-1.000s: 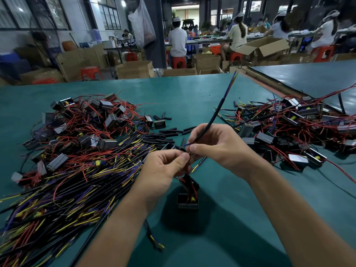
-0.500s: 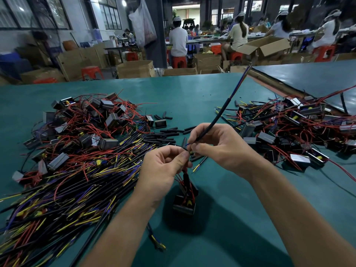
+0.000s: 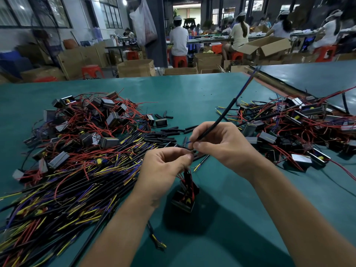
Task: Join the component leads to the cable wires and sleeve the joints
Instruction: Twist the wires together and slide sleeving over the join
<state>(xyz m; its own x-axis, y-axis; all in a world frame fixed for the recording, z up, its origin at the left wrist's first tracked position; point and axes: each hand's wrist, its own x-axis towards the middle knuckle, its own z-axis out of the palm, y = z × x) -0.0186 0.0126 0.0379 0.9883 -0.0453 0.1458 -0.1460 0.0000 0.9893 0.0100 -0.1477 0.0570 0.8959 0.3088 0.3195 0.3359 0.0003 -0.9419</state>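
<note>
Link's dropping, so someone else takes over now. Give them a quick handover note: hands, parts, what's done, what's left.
Left hand pinches the red leads of the component, which hangs below it.
Right hand grips the black cable, pointing up and away.
The joint is hidden where the hands meet: joined or sleeved, cannot tell.
Loose sleeves lie just beyond the hands; spare cables on the left.
To do: finish and sleeve this joint.

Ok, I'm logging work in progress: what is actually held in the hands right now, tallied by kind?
black cable: 1, gripped by the right hand
component: 1, held by its red leads, below the left hand
Total: 2
</note>
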